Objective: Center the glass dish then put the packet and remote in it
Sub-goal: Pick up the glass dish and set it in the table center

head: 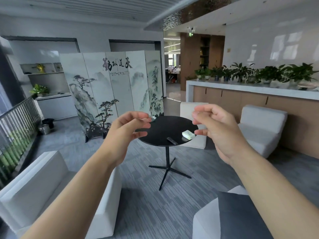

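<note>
A round black table (164,130) stands a few steps ahead of me. On its far left edge sits a small glass dish (152,118), partly hidden behind my left fingers. A pale green packet (188,134) lies at the table's right side, and a black remote (172,141) rests near the front edge. My left hand (126,133) and my right hand (215,128) are raised in front of me, well short of the table, fingers curled and apart, holding nothing.
White armchairs stand at the left (43,187), lower right (229,216), right (262,128) and behind the table (189,109). A painted folding screen (112,90) stands behind. A counter (250,94) with potted plants runs along the right. A railing (19,121) lines the left.
</note>
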